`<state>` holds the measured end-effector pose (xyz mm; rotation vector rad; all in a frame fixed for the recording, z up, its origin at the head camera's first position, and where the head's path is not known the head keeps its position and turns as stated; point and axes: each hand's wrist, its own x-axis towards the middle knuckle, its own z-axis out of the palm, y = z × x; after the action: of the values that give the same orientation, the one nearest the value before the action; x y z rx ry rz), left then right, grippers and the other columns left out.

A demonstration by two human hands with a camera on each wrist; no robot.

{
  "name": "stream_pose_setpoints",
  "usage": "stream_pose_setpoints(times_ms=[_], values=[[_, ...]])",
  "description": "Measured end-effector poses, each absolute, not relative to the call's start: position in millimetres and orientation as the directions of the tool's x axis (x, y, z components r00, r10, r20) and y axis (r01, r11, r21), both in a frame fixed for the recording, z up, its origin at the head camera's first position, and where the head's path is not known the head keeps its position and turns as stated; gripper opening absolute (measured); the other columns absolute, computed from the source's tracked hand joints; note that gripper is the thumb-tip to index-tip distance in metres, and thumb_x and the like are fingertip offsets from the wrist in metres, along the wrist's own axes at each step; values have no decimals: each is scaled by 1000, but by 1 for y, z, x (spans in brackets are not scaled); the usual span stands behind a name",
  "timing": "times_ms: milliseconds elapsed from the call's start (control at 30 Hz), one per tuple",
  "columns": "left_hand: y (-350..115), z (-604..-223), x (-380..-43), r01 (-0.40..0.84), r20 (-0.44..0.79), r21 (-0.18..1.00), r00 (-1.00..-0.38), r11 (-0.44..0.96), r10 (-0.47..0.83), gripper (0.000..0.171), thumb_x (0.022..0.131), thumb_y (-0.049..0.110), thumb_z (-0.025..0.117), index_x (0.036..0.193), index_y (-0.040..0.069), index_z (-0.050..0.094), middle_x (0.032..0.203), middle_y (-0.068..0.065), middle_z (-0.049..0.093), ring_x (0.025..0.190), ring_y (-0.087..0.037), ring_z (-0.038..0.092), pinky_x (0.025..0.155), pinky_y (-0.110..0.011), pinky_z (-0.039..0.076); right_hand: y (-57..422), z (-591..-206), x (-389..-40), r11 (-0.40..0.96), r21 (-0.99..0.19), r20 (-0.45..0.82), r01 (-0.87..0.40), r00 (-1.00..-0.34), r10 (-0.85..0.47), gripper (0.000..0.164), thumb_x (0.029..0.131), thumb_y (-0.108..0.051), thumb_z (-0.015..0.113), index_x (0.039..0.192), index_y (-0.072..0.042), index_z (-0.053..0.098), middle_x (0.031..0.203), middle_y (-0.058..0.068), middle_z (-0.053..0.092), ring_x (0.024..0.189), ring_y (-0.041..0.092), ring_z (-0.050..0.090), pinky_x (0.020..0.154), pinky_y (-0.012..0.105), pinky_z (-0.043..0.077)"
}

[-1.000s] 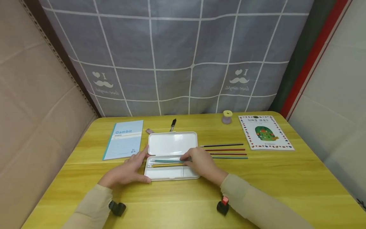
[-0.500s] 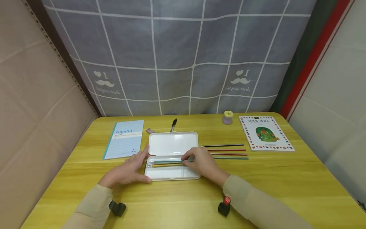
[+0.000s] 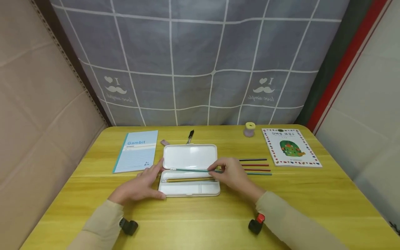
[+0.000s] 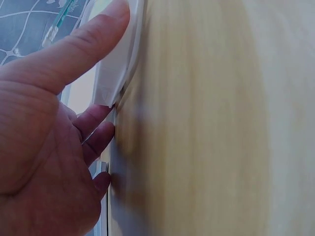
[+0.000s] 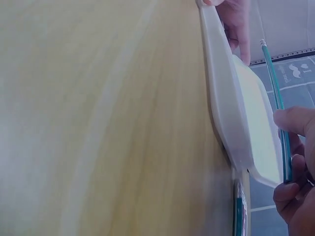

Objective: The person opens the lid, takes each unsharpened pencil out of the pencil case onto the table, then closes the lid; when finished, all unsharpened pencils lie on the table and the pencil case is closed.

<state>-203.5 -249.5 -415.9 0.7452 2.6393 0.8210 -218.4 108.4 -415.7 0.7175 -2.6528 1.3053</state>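
Observation:
A white pencil case (image 3: 182, 189) lies with its lid (image 3: 189, 155) raised, hinge side away from me. My right hand (image 3: 232, 173) pinches a teal pencil (image 3: 190, 170) between thumb and fingers, holding it above the case; its white-tipped end points left. In the right wrist view this pencil (image 5: 273, 86) is clear of the case. Several yellowish pencils (image 3: 187, 180) lie in the case's back compartment. My left hand (image 3: 143, 185) rests against the case's left end, fingers spread, its thumb (image 4: 83, 46) on the front corner and the other fingers along the side towards the hinge.
Several dark, red and teal pencils (image 3: 257, 169) lie right of the case, partly behind my right hand. A pen (image 3: 190, 136) and small pinkish block (image 3: 164, 142) sit behind the lid. Beyond are a notebook (image 3: 135, 152), a yellow-purple spool (image 3: 249, 130) and a picture book (image 3: 291, 147).
My right hand has lifted the teal pencil out of the case's back compartment and moved it slightly up and rightward. The left hand stays against the case.

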Motion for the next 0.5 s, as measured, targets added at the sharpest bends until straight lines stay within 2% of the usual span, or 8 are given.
stream_pose_setpoints(times_ms=[300, 500], values=[[-250, -417, -203, 377, -126, 588, -832, 716, 541, 132, 83, 54, 84, 166, -1, -2, 151, -12, 47, 146, -40, 33, 116, -71, 18, 137, -412, -221, 443, -734, 333, -515, -841, -426, 13, 85, -5, 86, 92, -16, 85, 88, -6, 75, 63, 7, 47, 56, 23, 40], [-250, -416, -202, 381, -118, 590, -831, 711, 543, 132, 83, 54, 84, 165, -2, -2, 148, -11, 48, 142, -39, 37, 114, -70, 23, 154, -417, -223, 419, -745, 318, -519, -829, -461, 16, 84, -2, 86, 91, -17, 86, 86, -7, 74, 66, 11, 50, 57, 23, 40]])
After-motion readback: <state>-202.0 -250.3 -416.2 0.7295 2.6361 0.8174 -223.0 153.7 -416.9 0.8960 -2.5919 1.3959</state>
